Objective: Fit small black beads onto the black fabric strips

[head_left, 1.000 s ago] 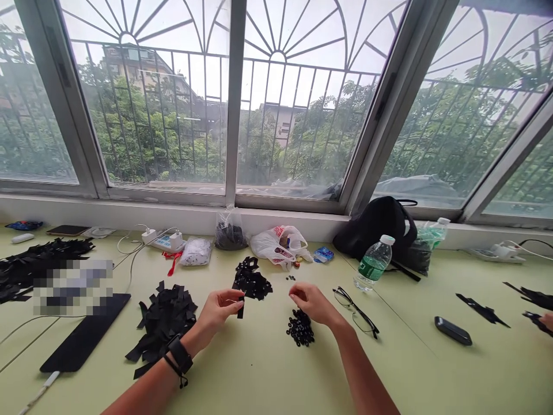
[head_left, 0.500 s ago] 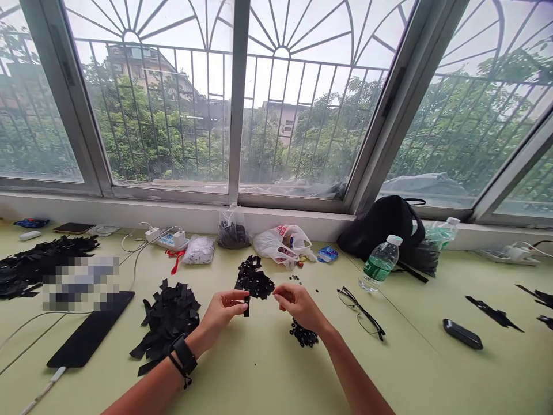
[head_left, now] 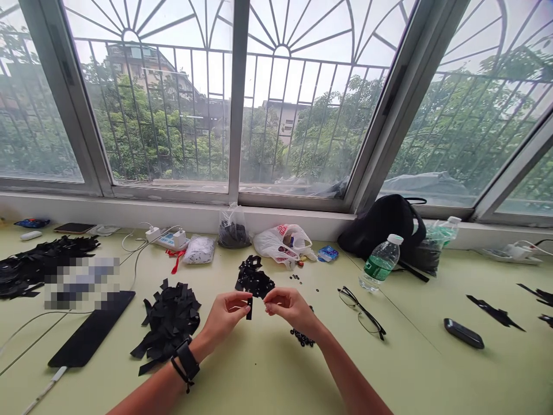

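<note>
Between thumb and fingers, my left hand (head_left: 224,314) pinches a short black strip (head_left: 249,309) that hangs upright. My right hand (head_left: 290,308) is closed in a pinch just right of the strip; what its fingertips hold is too small to make out. Behind both hands lies a pile of black pieces with small holes or light dots (head_left: 254,276). Small black rings (head_left: 302,338) are heaped by my right wrist, partly hidden by it. A larger pile of black strips (head_left: 170,320) sits left of my left hand.
Eyeglasses (head_left: 362,313) and a water bottle (head_left: 381,263) stand to the right, with a black case (head_left: 464,333) farther out. Plastic bags (head_left: 283,245) and a power strip (head_left: 169,238) line the window side. A black flat device (head_left: 93,329) with a cable lies left.
My right hand has moved left, closer to the strip, and now covers part of the ring heap. My left hand has shifted slightly right with the strip.
</note>
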Tool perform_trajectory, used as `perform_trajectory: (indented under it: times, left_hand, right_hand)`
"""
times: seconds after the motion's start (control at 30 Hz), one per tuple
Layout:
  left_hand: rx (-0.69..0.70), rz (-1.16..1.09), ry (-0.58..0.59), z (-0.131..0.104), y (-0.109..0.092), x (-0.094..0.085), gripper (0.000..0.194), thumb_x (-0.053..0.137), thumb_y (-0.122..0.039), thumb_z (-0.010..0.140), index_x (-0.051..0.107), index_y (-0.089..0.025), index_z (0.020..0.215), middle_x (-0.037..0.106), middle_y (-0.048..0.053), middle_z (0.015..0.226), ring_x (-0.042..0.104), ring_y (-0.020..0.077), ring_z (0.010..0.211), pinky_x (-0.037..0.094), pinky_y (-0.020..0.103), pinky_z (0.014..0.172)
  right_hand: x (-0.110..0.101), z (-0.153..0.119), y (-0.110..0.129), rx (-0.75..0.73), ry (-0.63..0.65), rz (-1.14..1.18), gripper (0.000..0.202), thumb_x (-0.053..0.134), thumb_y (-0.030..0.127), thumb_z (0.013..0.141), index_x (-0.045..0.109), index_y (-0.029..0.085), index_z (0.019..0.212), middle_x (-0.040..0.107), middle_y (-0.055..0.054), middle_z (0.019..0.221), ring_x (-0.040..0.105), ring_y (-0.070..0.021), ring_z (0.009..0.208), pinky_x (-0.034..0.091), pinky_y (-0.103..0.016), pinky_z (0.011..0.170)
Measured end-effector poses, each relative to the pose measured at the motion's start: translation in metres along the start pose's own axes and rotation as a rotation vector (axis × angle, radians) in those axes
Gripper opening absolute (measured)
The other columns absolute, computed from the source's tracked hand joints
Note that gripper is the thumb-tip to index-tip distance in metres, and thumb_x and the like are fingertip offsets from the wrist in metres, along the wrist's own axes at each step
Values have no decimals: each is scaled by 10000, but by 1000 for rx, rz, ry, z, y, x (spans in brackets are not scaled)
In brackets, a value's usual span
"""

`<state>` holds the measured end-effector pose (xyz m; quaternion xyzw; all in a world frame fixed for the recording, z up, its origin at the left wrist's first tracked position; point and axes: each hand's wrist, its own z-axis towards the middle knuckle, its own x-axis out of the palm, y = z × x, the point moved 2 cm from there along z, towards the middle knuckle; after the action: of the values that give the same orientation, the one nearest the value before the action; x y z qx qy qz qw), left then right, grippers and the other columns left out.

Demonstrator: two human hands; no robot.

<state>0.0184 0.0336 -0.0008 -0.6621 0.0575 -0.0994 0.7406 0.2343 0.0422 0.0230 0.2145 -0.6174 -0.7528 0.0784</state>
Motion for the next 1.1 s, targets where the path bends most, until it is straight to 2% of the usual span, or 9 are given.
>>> perform_trajectory:
  times: [0.13, 0.23, 0.43, 0.57, 0.8, 0.93, 1.1]
  left_hand:
    - [36, -22, 13, 0, 5, 5, 367, 827, -339, 719, 767, -172, 1040, 779, 126, 1009, 727, 280, 938, 581, 369, 828]
    - [47, -62, 44, -1, 8, 8, 364, 831, -334, 724, 753, -164, 1036, 781, 125, 961, 733, 278, 910, 583, 373, 812]
    - [52, -109, 72, -2, 7, 11, 361, 830, -313, 740, 735, -168, 1057, 781, 118, 979, 734, 273, 926, 578, 371, 842]
    - [50, -133, 93, -4, 5, 13, 344, 825, -295, 746, 733, -163, 1049, 782, 123, 997, 733, 277, 955, 569, 387, 890]
    - [78, -122, 89, -6, 1, 16, 338, 818, -260, 742, 735, -138, 1046, 777, 132, 997, 732, 278, 932, 579, 396, 866]
    - [68, -94, 92, -8, -2, 16, 341, 814, -289, 765, 733, -143, 1062, 773, 120, 988, 729, 267, 934, 579, 389, 878]
    - [93, -61, 92, -9, -4, 16, 350, 792, -336, 804, 720, -150, 1092, 764, 104, 956, 724, 244, 906, 582, 357, 840]
  right_hand:
    - [23, 2, -8, -40, 36, 79, 248, 785, 391, 785, 739, 175, 896, 705, -35, 772, 661, -181, 740, 546, -310, 717]
    - [31, 4, -11, -94, -22, 38, 219, 784, 380, 790, 746, 181, 875, 681, -26, 765, 636, -167, 711, 535, -294, 678]
    - [30, 4, -7, -166, -85, -153, 165, 726, 364, 848, 764, 204, 847, 644, -52, 922, 620, -161, 759, 528, -278, 657]
    - [29, 4, -10, -166, -101, -172, 145, 709, 339, 859, 759, 203, 859, 637, -48, 909, 614, -158, 754, 526, -282, 671]
    - [29, 4, -9, -150, -115, -169, 117, 712, 302, 845, 719, 185, 845, 637, -29, 874, 577, -135, 702, 502, -274, 676]
    - [28, 4, -8, -133, -134, -147, 124, 720, 293, 832, 674, 188, 879, 617, 3, 779, 543, -127, 667, 486, -265, 667]
    - [29, 4, -10, -96, -94, -73, 179, 718, 321, 838, 647, 193, 942, 591, 14, 766, 521, -121, 652, 457, -237, 613]
